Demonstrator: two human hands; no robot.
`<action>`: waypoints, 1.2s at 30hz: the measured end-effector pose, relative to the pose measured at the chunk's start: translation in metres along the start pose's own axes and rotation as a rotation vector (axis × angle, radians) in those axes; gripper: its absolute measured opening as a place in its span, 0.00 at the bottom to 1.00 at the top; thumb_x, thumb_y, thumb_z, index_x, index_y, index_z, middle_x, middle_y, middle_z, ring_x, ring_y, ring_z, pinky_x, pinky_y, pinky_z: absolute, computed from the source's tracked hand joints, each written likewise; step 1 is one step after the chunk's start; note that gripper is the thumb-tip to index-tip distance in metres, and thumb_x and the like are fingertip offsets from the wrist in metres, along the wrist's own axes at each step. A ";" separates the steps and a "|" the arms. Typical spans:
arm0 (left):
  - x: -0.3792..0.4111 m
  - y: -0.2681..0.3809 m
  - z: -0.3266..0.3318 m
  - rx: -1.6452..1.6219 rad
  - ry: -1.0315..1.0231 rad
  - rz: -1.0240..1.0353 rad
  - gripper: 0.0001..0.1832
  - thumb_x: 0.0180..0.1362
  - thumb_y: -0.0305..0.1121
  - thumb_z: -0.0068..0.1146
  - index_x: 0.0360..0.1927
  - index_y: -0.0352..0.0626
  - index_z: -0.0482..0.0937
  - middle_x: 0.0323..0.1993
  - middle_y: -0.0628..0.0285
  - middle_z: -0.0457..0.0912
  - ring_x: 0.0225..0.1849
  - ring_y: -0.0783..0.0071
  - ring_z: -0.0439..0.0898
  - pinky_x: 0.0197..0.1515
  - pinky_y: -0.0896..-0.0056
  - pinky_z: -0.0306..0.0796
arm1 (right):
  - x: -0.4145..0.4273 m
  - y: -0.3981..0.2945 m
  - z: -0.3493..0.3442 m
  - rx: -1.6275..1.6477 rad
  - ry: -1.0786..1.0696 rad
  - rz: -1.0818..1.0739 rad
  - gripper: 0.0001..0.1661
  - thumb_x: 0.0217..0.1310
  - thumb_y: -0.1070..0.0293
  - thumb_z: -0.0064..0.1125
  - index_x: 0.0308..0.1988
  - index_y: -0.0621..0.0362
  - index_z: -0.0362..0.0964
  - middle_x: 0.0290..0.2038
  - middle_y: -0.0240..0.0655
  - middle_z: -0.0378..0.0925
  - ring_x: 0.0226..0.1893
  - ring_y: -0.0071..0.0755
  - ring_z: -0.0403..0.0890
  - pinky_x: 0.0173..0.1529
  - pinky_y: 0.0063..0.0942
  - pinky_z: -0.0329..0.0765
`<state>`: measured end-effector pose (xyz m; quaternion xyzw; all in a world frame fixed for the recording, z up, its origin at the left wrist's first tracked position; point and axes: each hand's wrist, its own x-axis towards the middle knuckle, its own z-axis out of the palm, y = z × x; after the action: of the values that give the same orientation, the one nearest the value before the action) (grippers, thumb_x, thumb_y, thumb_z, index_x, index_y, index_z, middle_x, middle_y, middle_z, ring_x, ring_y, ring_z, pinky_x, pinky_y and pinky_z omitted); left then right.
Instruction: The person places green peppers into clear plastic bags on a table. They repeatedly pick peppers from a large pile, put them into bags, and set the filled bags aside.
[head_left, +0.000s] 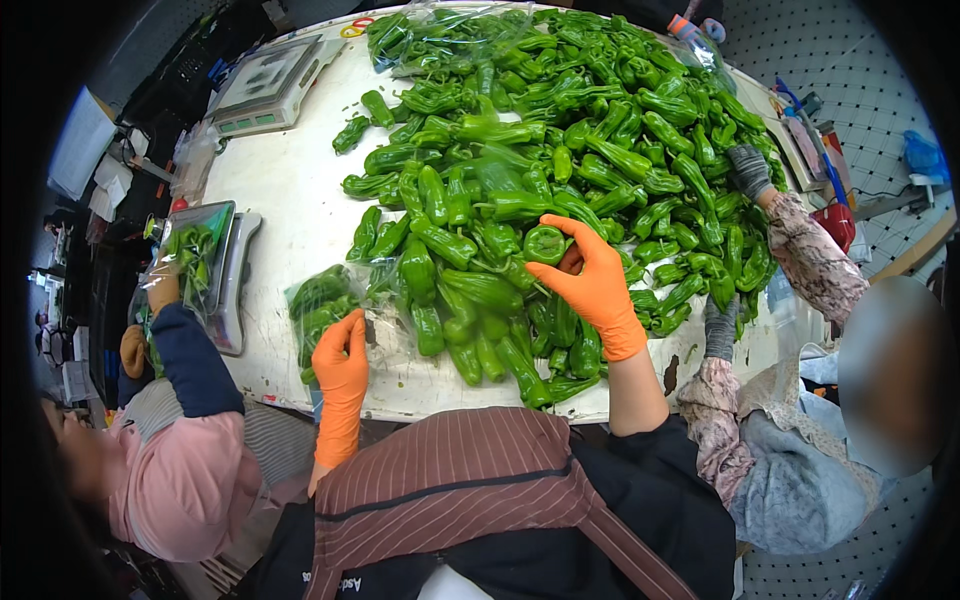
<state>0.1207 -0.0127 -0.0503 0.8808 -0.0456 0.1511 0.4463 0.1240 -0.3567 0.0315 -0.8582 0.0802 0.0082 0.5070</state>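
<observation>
Between the thumb and fingers of my right hand (589, 281), in an orange glove, is a green pepper (545, 245) with its end turned toward me. My left hand (341, 375), gloved in orange too, pinches the edge of a clear plastic bag (390, 319). Several green peppers (322, 292) lie inside that bag, on the table in front of me. A large heap of green peppers (525, 135) spreads from the table's near edge to its far side, beneath and beyond my right hand.
A white table (285, 180) carries scales (259, 90) at the far left and another scale (236, 292) nearer. Left, a co-worker's glove (161, 285) is at a bag of peppers (191, 255). Right, a co-worker's grey gloves (750, 171) touch the heap. Scissors (356, 28) lie at the back.
</observation>
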 end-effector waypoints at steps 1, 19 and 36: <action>0.000 0.001 0.002 -0.002 0.004 0.012 0.09 0.59 0.25 0.60 0.44 0.38 0.84 0.23 0.67 0.76 0.21 0.84 0.68 0.25 0.80 0.63 | -0.001 0.002 0.001 0.156 -0.011 -0.047 0.33 0.50 0.69 0.70 0.57 0.55 0.69 0.47 0.36 0.78 0.36 0.22 0.79 0.39 0.22 0.75; -0.033 -0.003 -0.002 0.286 -0.055 -0.130 0.27 0.49 0.35 0.66 0.52 0.43 0.69 0.31 0.58 0.68 0.29 0.62 0.71 0.33 0.62 0.68 | 0.014 0.044 0.068 1.893 -0.283 0.332 0.17 0.63 0.58 0.59 0.44 0.59 0.76 0.42 0.39 0.81 0.43 0.44 0.81 0.44 0.32 0.79; -0.050 0.019 -0.011 0.250 0.028 0.057 0.08 0.54 0.28 0.60 0.36 0.44 0.73 0.23 0.61 0.77 0.23 0.57 0.76 0.26 0.60 0.67 | 0.004 0.016 0.224 1.022 -0.768 0.556 0.20 0.61 0.70 0.60 0.52 0.63 0.68 0.45 0.38 0.78 0.43 0.37 0.81 0.49 0.34 0.79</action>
<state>0.0664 -0.0178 -0.0453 0.9258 -0.0452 0.1804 0.3291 0.1410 -0.1698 -0.0918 -0.3961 0.1057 0.4017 0.8189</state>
